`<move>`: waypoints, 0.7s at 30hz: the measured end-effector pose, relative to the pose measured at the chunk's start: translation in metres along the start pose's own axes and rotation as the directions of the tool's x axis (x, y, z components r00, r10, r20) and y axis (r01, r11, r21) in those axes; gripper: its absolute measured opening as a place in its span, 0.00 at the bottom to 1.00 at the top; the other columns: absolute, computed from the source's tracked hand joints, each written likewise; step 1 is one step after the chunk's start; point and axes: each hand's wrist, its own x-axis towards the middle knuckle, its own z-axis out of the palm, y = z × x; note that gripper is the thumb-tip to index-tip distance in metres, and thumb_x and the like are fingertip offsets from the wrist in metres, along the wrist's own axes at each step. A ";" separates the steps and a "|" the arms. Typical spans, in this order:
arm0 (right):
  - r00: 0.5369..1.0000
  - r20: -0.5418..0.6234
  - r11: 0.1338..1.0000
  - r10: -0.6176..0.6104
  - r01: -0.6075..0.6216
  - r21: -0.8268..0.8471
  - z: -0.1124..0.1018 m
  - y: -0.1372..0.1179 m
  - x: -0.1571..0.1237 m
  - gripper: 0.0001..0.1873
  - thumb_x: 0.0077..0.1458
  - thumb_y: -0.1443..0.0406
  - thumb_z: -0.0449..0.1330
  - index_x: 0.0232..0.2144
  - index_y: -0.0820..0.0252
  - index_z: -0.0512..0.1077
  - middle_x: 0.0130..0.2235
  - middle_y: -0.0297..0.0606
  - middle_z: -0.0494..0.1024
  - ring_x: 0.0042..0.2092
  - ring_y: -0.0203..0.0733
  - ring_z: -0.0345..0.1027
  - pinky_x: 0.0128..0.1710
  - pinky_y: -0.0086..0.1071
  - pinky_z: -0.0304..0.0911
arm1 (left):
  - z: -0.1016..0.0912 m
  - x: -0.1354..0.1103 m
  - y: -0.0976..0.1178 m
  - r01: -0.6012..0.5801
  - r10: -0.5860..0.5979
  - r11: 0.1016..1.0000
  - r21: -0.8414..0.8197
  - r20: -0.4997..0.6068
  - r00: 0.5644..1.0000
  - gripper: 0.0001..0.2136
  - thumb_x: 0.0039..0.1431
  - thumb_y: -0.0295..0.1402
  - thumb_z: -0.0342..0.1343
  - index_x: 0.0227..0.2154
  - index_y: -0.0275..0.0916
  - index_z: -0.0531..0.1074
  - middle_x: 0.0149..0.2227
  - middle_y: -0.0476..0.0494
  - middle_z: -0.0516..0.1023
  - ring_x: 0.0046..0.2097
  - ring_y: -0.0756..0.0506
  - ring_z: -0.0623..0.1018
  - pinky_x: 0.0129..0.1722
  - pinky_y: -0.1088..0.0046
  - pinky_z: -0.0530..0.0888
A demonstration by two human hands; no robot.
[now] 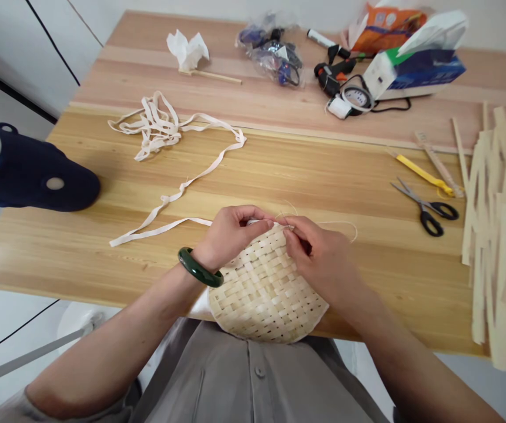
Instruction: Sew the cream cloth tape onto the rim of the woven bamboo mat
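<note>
A woven piece of pale flat strips (270,288), round at its lower edge, leans between the table edge and my shirt. My left hand (237,232), with a dark green bangle (200,268) at the wrist, is closed on its top edge, thumb in front. White cloth tape (182,222) runs from under that hand. At the same edge my right hand (317,247) pinches what looks like a thin sewing needle, mostly hidden by the fingertips. A fine thread (343,222) loops out behind the right hand onto the table.
Tangled tape (158,126) lies at the left, beside a dark blue cylindrical object (36,167). Scissors (426,208), a yellow tool (422,173) and a stack of flat strips (499,235) are at the right. A glue gun (334,76), bagged items (272,50) and a tissue box (411,76) stand behind.
</note>
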 end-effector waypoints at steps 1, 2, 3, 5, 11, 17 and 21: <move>1.000 -0.004 1.000 -0.004 0.004 0.001 0.001 0.001 -0.001 0.13 0.62 0.64 0.52 0.44 0.57 0.74 0.34 0.36 0.83 0.31 0.41 0.75 0.31 0.32 0.63 | 0.000 0.000 0.001 0.007 -0.007 1.000 -0.001 0.000 1.000 0.09 0.54 0.38 0.62 0.28 0.38 0.79 0.28 0.49 0.80 0.30 0.50 0.75 0.29 0.76 0.69; 1.000 -0.006 1.000 -0.009 0.009 0.003 0.001 0.001 -0.002 0.13 0.62 0.64 0.52 0.45 0.57 0.74 0.33 0.36 0.83 0.31 0.41 0.75 0.30 0.32 0.63 | 0.000 0.000 0.001 0.013 -0.013 1.000 -0.001 0.000 1.000 0.10 0.54 0.40 0.62 0.27 0.38 0.79 0.27 0.49 0.80 0.29 0.50 0.74 0.28 0.76 0.68; 1.000 -0.009 1.000 -0.014 0.014 0.004 0.002 0.002 -0.002 0.13 0.63 0.64 0.52 0.45 0.57 0.74 0.33 0.36 0.83 0.31 0.40 0.75 0.31 0.32 0.63 | 0.001 0.000 0.001 0.017 -0.017 1.000 0.003 -0.005 1.000 0.11 0.55 0.41 0.61 0.26 0.38 0.79 0.26 0.49 0.79 0.28 0.51 0.73 0.27 0.76 0.68; 1.000 -0.017 1.000 -0.026 0.027 0.010 0.003 0.002 -0.003 0.14 0.63 0.65 0.52 0.46 0.57 0.74 0.36 0.36 0.83 0.33 0.41 0.76 0.33 0.33 0.64 | 0.001 0.001 0.002 0.020 -0.019 0.999 0.029 -0.019 1.000 0.12 0.54 0.42 0.62 0.25 0.37 0.78 0.25 0.50 0.78 0.27 0.51 0.72 0.27 0.76 0.67; 1.000 -0.002 0.996 0.031 -0.030 0.080 0.000 0.003 -0.002 0.15 0.62 0.65 0.53 0.47 0.63 0.75 0.32 0.38 0.82 0.29 0.39 0.73 0.30 0.31 0.63 | 0.002 0.002 0.001 0.029 -0.028 0.998 0.062 -0.012 1.000 0.10 0.51 0.38 0.64 0.32 0.37 0.80 0.33 0.46 0.82 0.34 0.48 0.76 0.34 0.75 0.70; 1.000 -0.028 0.996 -0.013 0.015 0.090 -0.008 0.005 -0.006 0.20 0.64 0.64 0.49 0.51 0.66 0.73 0.30 0.38 0.80 0.28 0.38 0.71 0.30 0.31 0.64 | 0.005 0.003 0.006 0.053 -0.048 0.993 0.103 -0.047 0.998 0.06 0.50 0.34 0.63 0.29 0.37 0.78 0.25 0.52 0.77 0.28 0.52 0.71 0.30 0.77 0.66; 0.993 -0.113 0.998 -0.014 0.007 -0.068 -0.007 0.003 -0.007 0.17 0.63 0.63 0.52 0.48 0.62 0.75 0.28 0.36 0.80 0.25 0.37 0.70 0.27 0.30 0.59 | 0.007 0.002 0.008 0.062 -0.056 0.991 0.117 -0.058 0.997 0.06 0.49 0.34 0.63 0.29 0.36 0.78 0.24 0.53 0.76 0.26 0.52 0.69 0.28 0.76 0.65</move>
